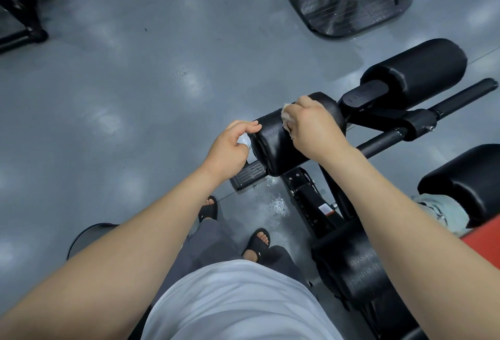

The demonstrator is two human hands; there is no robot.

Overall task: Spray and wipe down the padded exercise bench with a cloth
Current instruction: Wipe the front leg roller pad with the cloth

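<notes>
- The person stood over the exercise bench (384, 140), whose black frame ran along the right side of the grey floor (121, 96).
- The right hand (311, 128) lay on top of the nearer roller pad (273, 147), its fingers curled and clamped on a pale cloth (286, 117).
- That cloth was bunched against the black vinyl, with only a bit of it showing past the fingers on the left.
- The left hand (230, 144) was at the same pad's free end, thumb and fingers bent in a C round its rim, the index fingertip touching the top edge.
- A second roller pad (416, 69) sat farther along, on the other side of the frame's post, apart from both hands.
- At the right edge was a broad seat pad (465, 174), with a light crumpled towel (438, 209) lying against its near end.
- Another black pad (351, 266) sat low on the frame, close to the person's body.
- A wet patch (278, 204) glistened on the floor beside the bench's base, just by a ridged footplate (249, 177).
- The person wore black sandals (259, 242) and a white shirt (230, 299).
- At the floor's far edge stood another machine with a metal mesh platform (351, 9).
- Dark equipment (21, 14) filled the far left corner.
</notes>
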